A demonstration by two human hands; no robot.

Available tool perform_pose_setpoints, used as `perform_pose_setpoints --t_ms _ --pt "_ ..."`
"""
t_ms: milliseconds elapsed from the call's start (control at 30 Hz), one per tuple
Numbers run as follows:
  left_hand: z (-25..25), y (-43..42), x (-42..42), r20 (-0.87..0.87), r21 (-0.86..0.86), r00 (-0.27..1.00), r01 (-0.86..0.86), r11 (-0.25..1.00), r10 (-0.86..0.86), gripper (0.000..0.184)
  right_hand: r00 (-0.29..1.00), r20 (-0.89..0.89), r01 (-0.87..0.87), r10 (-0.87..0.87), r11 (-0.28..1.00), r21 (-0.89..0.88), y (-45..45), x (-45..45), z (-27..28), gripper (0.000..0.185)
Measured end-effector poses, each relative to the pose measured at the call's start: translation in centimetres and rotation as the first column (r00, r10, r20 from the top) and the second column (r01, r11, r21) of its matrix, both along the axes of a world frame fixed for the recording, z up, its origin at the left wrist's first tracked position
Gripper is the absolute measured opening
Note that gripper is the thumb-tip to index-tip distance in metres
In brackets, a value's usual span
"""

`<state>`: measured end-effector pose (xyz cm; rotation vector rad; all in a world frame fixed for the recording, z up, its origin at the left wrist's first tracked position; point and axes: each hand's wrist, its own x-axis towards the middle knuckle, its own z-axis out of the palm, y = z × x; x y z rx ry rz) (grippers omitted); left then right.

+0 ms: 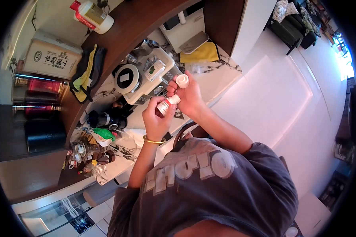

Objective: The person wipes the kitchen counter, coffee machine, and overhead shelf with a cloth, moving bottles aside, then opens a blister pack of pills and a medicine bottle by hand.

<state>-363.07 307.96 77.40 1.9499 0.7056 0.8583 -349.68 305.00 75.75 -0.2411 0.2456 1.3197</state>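
My left hand [156,123], with a gold bangle [154,140] at its wrist, is closed round a small white bottle [167,105] with a red band. The bottle is tilted, its white neck pointing toward my right palm. In my right hand [192,96] a white cap [182,81] is held between thumb and fingers, hollow side facing the camera. Cap and bottle are apart. Just beyond both hands stands a cream tray [168,55] bearing a round black-and-white container [127,78] and a small white packet [155,70].
A yellow cloth [199,53] lies on the marble counter [225,75] by a white appliance [186,25]. On the curved wooden shelf [124,29] are a red-capped bottle [94,17], a box [49,57] and gloves [87,75]. Assorted small items crowd the counter's left.
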Motion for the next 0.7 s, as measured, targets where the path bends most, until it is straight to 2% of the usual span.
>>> perform_pose_setpoints --t_ms 200,267,400,433,533,700 --pt "0.7 0.1 0.4 -0.005 -0.033 1.000 0.010 0.999 -0.010 0.026 1.000 0.003 0.015 -0.015 1.000 -0.020 0.1 0.2 0.3 0.042" --pt "1.1 -0.3 0.4 0.084 -0.046 0.996 -0.005 0.999 0.009 0.026 0.998 -0.061 0.029 -0.032 0.999 -0.037 0.2 0.2 0.1 0.041" --pt "-0.8 0.3 0.5 -0.011 0.037 1.000 -0.021 0.999 0.021 0.026 0.999 0.018 0.037 -0.037 0.998 -0.055 0.6 0.1 -0.5 0.040" --pt "-1.1 0.1 0.6 0.043 -0.015 0.999 -0.016 1.000 0.016 0.027 0.999 -0.018 0.035 -0.036 0.999 -0.026 0.5 0.0 -0.7 0.040" --pt "-1.1 0.2 0.4 -0.017 -0.046 1.000 -0.012 0.999 0.011 0.027 0.998 -0.040 0.037 -0.038 0.999 -0.013 0.2 -0.2 -1.2 0.040" --pt "1.0 -0.5 0.5 0.105 -0.034 0.994 -0.029 0.999 0.032 0.027 0.994 -0.084 0.062 -0.064 0.998 -0.027 0.5 -0.1 -1.7 0.041"
